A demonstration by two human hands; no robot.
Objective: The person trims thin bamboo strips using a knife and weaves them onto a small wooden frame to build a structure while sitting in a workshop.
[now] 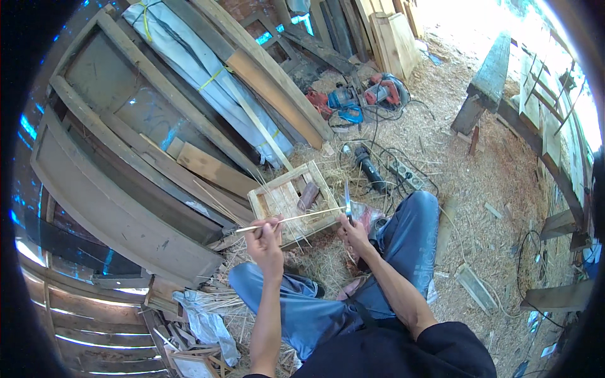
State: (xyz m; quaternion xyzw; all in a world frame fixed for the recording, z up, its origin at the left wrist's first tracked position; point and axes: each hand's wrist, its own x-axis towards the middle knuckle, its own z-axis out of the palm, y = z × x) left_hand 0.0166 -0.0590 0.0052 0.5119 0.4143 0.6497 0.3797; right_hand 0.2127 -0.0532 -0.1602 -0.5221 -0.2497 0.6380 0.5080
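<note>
Between thumb and fingers, my left hand (268, 247) pinches a thin, pale strip of bamboo or wood (295, 218). The strip slants slightly upward to the right, its far end close to the knife. My right hand (355, 234) is closed round the handle of a knife (348, 200), blade pointing up and away from me. Whether the blade touches the strip I cannot tell. Just beyond both hands is a low wooden frame or stool (257, 203). On it lie a brown block (307, 196) and several thin strips.
Power tools (384, 93) and a black cylindrical tool (370, 169) with cables lie ahead, near a power strip (409, 175). Long boards and a wrapped bundle (214, 82) lean at left. A wooden bench (488, 72) stands at right. Shavings cover the floor. A bundle of strips (220, 303) lies at left.
</note>
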